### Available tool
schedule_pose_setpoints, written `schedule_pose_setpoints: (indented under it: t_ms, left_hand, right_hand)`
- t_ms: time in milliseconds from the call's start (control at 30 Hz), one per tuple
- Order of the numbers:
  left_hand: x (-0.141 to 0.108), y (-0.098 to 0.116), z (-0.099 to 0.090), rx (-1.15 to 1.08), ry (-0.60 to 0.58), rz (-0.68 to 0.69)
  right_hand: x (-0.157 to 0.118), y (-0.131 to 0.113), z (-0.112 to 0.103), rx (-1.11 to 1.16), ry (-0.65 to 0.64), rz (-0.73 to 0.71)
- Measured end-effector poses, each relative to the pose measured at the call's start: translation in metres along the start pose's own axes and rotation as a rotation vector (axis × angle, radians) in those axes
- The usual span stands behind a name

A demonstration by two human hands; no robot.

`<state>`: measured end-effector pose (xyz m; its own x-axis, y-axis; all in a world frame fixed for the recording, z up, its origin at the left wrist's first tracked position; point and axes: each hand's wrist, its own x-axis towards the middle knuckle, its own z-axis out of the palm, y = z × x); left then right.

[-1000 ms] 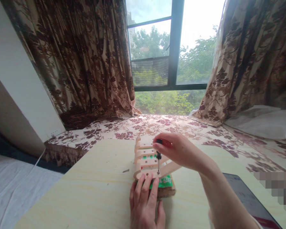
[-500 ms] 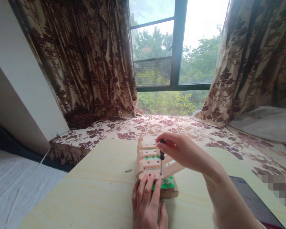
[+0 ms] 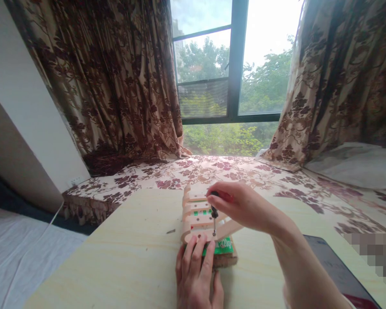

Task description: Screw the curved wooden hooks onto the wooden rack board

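My pale table (image 3: 116, 257) stands before a bright window (image 3: 236, 64) with flowered curtains (image 3: 125, 86). On it, the light wooden frame (image 3: 187, 225) lies over a green packet (image 3: 224, 246); its parallel slats (image 3: 202, 219) carry small dark dots. My right hand (image 3: 239, 201) is closed around the black screwdriver (image 3: 215, 212), its tip at the nearest slat (image 3: 209, 236); my left hand (image 3: 196, 274) rests there, fingers (image 3: 197, 256) unclosed.

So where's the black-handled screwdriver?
In the head view, below and right of centre, the screwdriver is in the right grip, tip at the pale slatted wooden frame.
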<state>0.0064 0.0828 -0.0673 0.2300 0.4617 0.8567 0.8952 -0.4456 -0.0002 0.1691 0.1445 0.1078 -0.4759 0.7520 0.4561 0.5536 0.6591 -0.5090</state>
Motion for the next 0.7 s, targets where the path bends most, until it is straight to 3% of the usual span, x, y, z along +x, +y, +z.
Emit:
schedule_pose_setpoints:
  t_ms: [300, 500, 700]
  left_hand:
    - [0.001, -0.003, -0.003, 0.036, -0.051, 0.041]
    - [0.002, 0.002, -0.003, -0.003, -0.028, 0.003]
    - [0.002, 0.004, -0.003, -0.055, -0.025, -0.049]
  right_hand:
    - [0.007, 0.010, 0.007, -0.056, 0.095, 0.010]
    - [0.002, 0.001, 0.004, 0.003, 0.012, -0.020]
    - [0.006, 0.009, 0.006, -0.028, 0.075, 0.022]
